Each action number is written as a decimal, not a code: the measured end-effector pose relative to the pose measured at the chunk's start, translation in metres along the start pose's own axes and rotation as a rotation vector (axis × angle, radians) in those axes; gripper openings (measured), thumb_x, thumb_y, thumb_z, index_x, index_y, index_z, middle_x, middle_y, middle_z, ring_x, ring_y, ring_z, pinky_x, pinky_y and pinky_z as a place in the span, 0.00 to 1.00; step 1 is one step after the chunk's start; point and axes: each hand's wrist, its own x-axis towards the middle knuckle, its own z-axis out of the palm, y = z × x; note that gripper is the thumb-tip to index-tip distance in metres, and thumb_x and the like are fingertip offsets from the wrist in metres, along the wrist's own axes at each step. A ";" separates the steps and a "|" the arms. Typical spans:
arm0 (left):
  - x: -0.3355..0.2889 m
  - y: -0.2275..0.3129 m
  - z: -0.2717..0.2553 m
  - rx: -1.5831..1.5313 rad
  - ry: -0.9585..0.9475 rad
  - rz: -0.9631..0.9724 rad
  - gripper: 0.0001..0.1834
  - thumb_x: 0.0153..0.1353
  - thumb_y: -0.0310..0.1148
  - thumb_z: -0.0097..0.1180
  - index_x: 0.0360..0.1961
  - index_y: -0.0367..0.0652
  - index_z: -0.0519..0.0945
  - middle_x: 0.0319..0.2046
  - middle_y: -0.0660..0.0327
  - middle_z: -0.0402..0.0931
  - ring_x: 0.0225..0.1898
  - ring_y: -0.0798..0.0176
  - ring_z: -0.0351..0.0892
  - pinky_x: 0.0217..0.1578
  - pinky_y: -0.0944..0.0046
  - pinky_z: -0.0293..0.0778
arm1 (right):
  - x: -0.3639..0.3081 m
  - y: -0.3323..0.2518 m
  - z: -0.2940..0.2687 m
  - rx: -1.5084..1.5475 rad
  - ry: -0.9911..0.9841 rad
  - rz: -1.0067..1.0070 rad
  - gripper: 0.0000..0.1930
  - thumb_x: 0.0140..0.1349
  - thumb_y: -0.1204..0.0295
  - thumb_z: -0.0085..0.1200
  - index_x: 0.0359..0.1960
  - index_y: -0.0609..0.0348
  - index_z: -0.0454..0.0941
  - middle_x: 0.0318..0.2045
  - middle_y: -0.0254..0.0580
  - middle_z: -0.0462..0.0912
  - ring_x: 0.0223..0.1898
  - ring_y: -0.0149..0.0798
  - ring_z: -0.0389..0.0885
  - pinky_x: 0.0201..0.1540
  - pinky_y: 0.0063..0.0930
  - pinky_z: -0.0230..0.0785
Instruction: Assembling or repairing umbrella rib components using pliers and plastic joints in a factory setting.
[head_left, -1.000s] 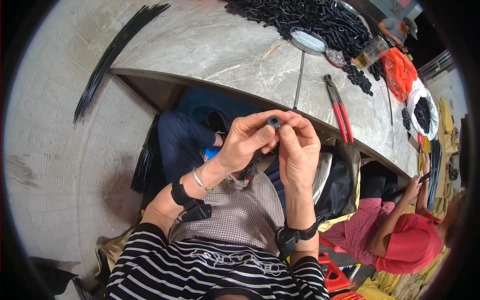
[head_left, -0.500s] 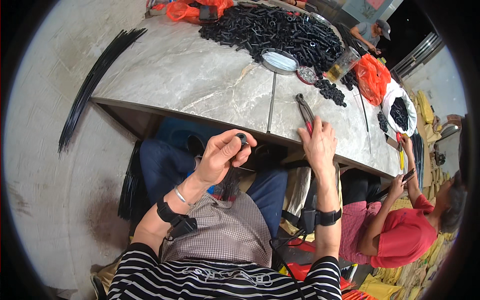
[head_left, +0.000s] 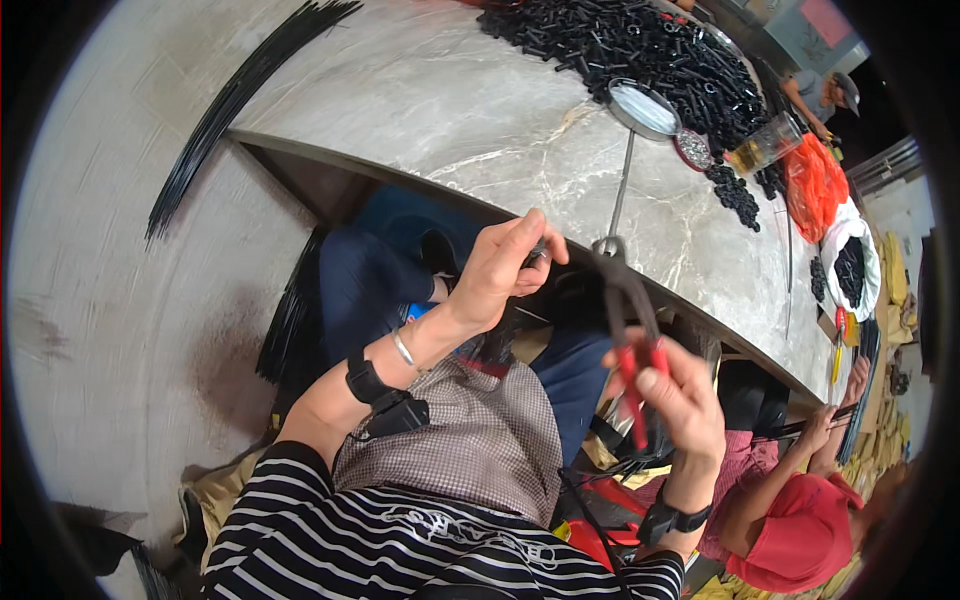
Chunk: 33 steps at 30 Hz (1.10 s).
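My left hand [head_left: 497, 272] is closed around a small black tubular piece [head_left: 537, 254], whose end shows between thumb and fingers; the rest is hidden in the grip. My right hand [head_left: 688, 402] grips red-handled pliers [head_left: 622, 290] by the handles, a little blurred by motion. The dark jaws of the pliers point up and left, to the right of my left hand and apart from the black piece. Both hands are over my lap, by the near edge of the grey marbled table [head_left: 480, 120].
Black tube pieces [head_left: 660, 60] lie heaped at the back. Beside them are an oval dish [head_left: 645, 108], a round red-rimmed tin [head_left: 693, 149] and a clear jar [head_left: 765, 143]. Long black rods [head_left: 240, 110] hang over the left edge. A co-worker in red [head_left: 795, 525] sits at right.
My right hand has taken the pliers off the table and brought them down, close beside my left hand. My left hand still holds the black piece. The whole view has shifted.
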 end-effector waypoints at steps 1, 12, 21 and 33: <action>-0.001 -0.002 0.000 0.023 0.010 0.008 0.28 0.71 0.49 0.33 0.31 0.34 0.74 0.14 0.71 0.57 0.15 0.79 0.50 0.16 0.75 0.48 | -0.004 0.000 0.011 0.107 -0.046 0.027 0.24 0.65 0.68 0.49 0.57 0.74 0.63 0.46 0.52 0.78 0.38 0.37 0.80 0.36 0.26 0.75; -0.010 0.008 0.016 0.185 0.149 -0.066 0.36 0.67 0.55 0.31 0.25 0.36 0.82 0.12 0.69 0.67 0.16 0.78 0.59 0.17 0.74 0.52 | -0.005 0.010 0.026 0.349 -0.204 0.189 0.24 0.65 0.70 0.48 0.58 0.75 0.62 0.46 0.60 0.77 0.40 0.45 0.82 0.40 0.35 0.78; -0.015 0.006 0.012 0.233 0.078 -0.083 0.35 0.66 0.52 0.31 0.23 0.35 0.82 0.14 0.66 0.71 0.18 0.75 0.62 0.20 0.73 0.56 | -0.009 0.008 0.024 0.400 -0.196 0.250 0.22 0.65 0.68 0.47 0.54 0.75 0.65 0.37 0.58 0.78 0.31 0.42 0.82 0.29 0.32 0.78; -0.018 0.003 0.012 0.321 -0.018 -0.057 0.32 0.65 0.49 0.33 0.23 0.35 0.83 0.21 0.61 0.79 0.22 0.73 0.68 0.24 0.72 0.62 | -0.021 0.014 0.025 0.460 -0.191 0.254 0.19 0.67 0.68 0.45 0.53 0.72 0.65 0.32 0.50 0.78 0.24 0.34 0.77 0.23 0.25 0.73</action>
